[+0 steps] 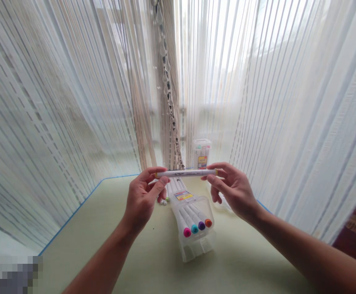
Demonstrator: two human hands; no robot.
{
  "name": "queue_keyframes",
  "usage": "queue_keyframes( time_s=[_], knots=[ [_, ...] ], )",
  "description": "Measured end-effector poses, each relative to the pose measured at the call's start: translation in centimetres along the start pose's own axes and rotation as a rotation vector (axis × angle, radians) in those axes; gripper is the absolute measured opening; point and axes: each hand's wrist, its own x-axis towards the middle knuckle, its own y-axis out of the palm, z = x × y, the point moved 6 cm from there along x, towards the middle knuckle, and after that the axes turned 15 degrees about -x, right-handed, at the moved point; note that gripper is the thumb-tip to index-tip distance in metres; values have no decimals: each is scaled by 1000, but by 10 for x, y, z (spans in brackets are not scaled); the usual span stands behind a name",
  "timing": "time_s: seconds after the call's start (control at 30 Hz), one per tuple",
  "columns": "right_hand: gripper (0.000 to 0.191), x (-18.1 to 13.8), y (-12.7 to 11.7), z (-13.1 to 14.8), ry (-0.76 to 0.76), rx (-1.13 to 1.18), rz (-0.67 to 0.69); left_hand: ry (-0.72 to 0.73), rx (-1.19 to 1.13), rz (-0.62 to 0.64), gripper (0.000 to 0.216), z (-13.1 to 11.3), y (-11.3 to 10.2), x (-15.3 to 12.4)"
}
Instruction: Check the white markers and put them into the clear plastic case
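A white marker (186, 173) with yellow ends is held level above the table by both hands. My left hand (142, 195) pinches its left end between thumb and fingers. At the other end, my right hand (231, 185) grips it the same way. Below the marker lies an open clear plastic marker case (198, 249). Inside it are several white markers, among them ones with pink (186, 232), teal (194, 228), purple (201, 225) and orange (208, 223) ends. A yellow and blue label (183, 195) shows on the case.
A second clear case (202, 153) with markers stands upright at the back of the pale green table (104, 241). Small white items (163, 202) lie near my left fingers. Sheer striped curtains (73, 90) and a beaded strand (169, 90) hang behind the table.
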Motion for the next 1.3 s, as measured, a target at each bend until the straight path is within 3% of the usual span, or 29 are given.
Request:
queue_keyframes(
  time_s=[1.3],
  knots=[
    [29, 2, -5, 0, 26, -77, -61, -28, 117, -15, 26, 0, 0, -1]
  ],
)
